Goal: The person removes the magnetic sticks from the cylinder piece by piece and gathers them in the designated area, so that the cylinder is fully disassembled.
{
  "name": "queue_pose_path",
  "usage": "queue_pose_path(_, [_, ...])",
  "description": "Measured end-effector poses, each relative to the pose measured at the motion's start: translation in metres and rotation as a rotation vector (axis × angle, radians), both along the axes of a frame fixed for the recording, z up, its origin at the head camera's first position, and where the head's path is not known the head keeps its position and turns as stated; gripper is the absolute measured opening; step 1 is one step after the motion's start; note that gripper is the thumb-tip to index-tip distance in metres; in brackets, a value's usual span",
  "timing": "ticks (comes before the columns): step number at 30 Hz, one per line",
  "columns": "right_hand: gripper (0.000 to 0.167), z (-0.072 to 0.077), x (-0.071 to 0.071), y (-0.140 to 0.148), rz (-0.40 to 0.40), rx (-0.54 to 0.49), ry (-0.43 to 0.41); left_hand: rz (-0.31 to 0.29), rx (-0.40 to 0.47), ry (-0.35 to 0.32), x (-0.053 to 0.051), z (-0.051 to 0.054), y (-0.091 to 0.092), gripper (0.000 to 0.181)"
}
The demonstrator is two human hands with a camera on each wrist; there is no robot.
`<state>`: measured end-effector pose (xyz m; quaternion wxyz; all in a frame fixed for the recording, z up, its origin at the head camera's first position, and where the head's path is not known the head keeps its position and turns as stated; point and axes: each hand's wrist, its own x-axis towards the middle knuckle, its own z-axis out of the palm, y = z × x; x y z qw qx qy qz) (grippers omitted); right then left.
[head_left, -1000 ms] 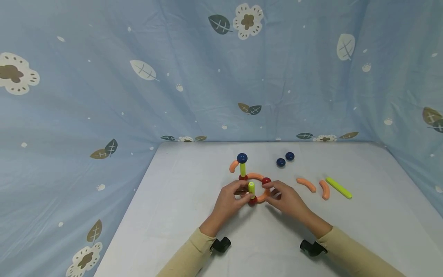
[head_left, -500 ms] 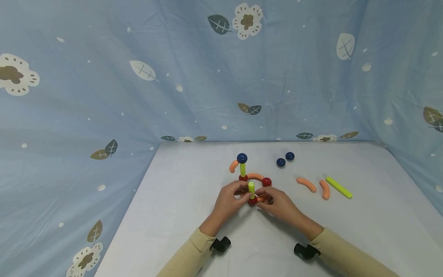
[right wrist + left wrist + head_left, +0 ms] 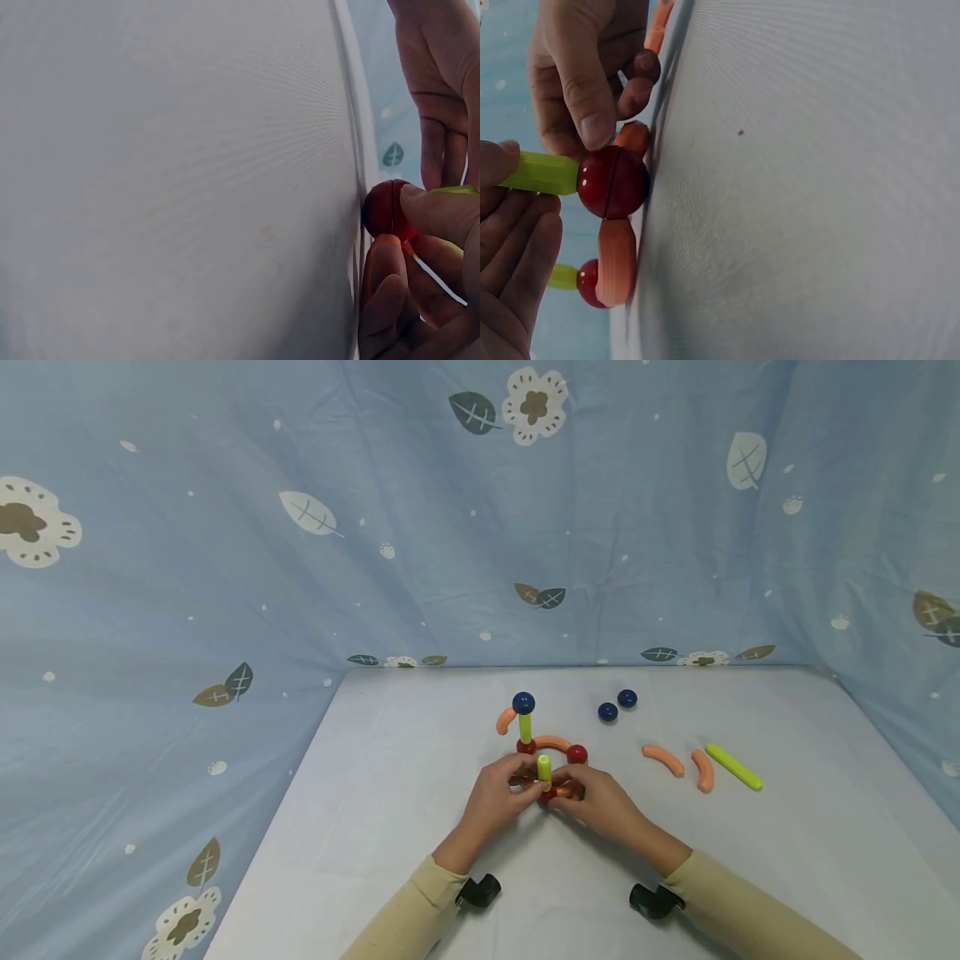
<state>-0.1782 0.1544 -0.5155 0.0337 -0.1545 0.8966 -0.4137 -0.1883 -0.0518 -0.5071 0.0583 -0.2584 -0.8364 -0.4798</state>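
Note:
In the head view my left hand (image 3: 495,792) pinches an upright light-green rod (image 3: 544,767). The rod stands in a red ball (image 3: 613,182), seen closely in the left wrist view. My right hand (image 3: 596,799) holds that ball, its thumb against it in the right wrist view; its fingers partly hide the adjoining orange curved rod (image 3: 634,136). Another orange curved rod (image 3: 617,262) leaves the ball on the other side. Behind stands a red ball (image 3: 526,746) bearing a green rod (image 3: 526,728) topped by a blue ball (image 3: 523,702). An orange curved rod (image 3: 553,742) links it to a third red ball (image 3: 577,754).
A loose orange curved rod (image 3: 506,721) lies left of the tall rod. Two blue balls (image 3: 607,712) sit farther back. To the right are two orange curved rods (image 3: 663,760) and a green rod (image 3: 734,767). A patterned blue cloth (image 3: 480,527) hangs behind the white table (image 3: 375,760).
My right hand has moved left and slightly nearer, from beside the right-hand red ball to the near red ball. The left hand stays on the green rod.

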Motion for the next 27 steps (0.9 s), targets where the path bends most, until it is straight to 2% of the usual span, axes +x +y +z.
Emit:
queue_pose_path(17, [0.027,-0.0005,-0.0009,-0.005,-0.024,0.033,0.023,-0.007,-0.03,0.017,0.0021,0.0033,0.0003,0.02])
queue_pose_path(27, [0.026,0.0021,-0.0013,-0.0064,-0.023,0.046,0.023,-0.014,-0.036,0.061,0.0013,0.0041,0.0,0.019])
